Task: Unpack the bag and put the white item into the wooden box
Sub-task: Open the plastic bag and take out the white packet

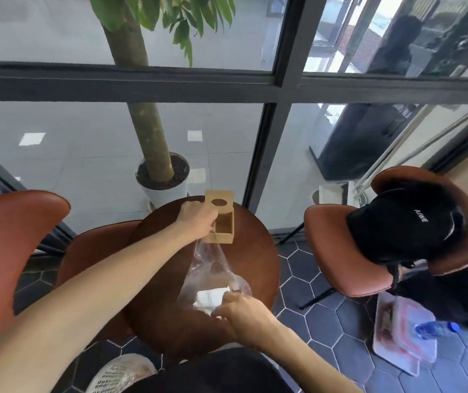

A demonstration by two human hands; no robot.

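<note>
A clear plastic bag (210,265) lies stretched across the round dark wooden table (255,251). My left hand (197,218) pinches the bag's far end, right beside the open wooden box (222,224), whose lid with an oval hole stands upright. My right hand (239,310) grips the bag's near end, where the white item (208,299) sits inside the plastic. The fingers of my right hand press on the white item through the bag.
Brown leather chairs stand left (14,236) and right (349,251); a black cap (405,222) rests on the right one. A potted tree (161,177) stands behind the glass wall. A water bottle (437,329) and trays lie on the tiled floor at right.
</note>
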